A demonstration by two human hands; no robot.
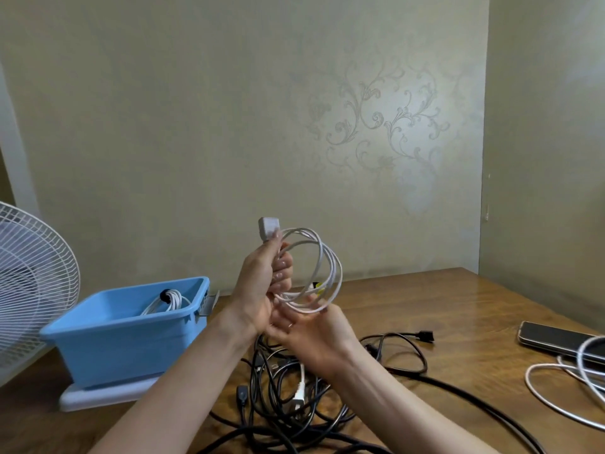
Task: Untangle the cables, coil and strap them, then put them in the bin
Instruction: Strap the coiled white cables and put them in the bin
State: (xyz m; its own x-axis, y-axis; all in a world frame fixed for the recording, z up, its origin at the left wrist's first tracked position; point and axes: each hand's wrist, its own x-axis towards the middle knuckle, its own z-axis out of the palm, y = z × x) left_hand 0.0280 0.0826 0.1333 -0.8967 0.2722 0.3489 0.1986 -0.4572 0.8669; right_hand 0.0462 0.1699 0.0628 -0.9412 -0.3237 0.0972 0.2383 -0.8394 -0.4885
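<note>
My left hand (262, 283) is raised above the table and grips a white cable (322, 267) wound into a coil, its grey plug end sticking up past my thumb. My right hand (314, 335) is just below, fingers cupped under the coil's lower loops and touching them. The white cable's tail with a white plug (299, 389) hangs down onto a tangle of black cables (294, 411) on the wooden table. The blue bin (108, 342) stands to the left, with one strapped white cable coil (168, 301) inside.
A white fan (29, 283) stands at the far left beside the bin. A white lid lies under the bin (98, 396). At the right edge a dark phone (556, 339) and another loose white cable (566, 381) lie on the table (458, 309).
</note>
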